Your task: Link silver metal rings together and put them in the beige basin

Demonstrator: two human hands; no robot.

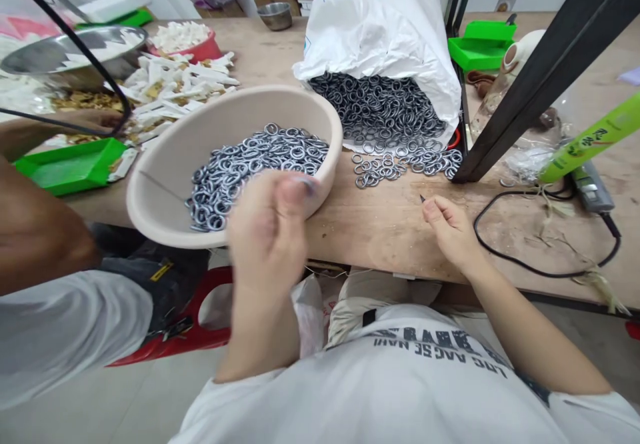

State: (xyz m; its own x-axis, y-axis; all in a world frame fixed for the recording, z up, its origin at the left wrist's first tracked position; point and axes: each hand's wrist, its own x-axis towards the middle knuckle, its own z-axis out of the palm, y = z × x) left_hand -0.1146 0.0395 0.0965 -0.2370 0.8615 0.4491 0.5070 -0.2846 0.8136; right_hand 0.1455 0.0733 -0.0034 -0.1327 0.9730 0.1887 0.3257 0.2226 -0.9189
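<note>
The left hand (270,231), fingers curled, grips the near rim of the bowl (165,164) of metal rings (255,167). Right of the bowl, the right hand (450,227) pinches a thin dark pin (423,199). Keeping the bowl tilted and steady should help.

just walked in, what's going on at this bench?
A person sits at a wooden table. The left hand is raised in front of a beige plastic bowl part-filled with small grey metal rings; whether it holds one is blurred. The right hand rests on the table, pinching a thin dark point. More rings spill from a white plastic sack. Another person's arm is at the left.
</note>
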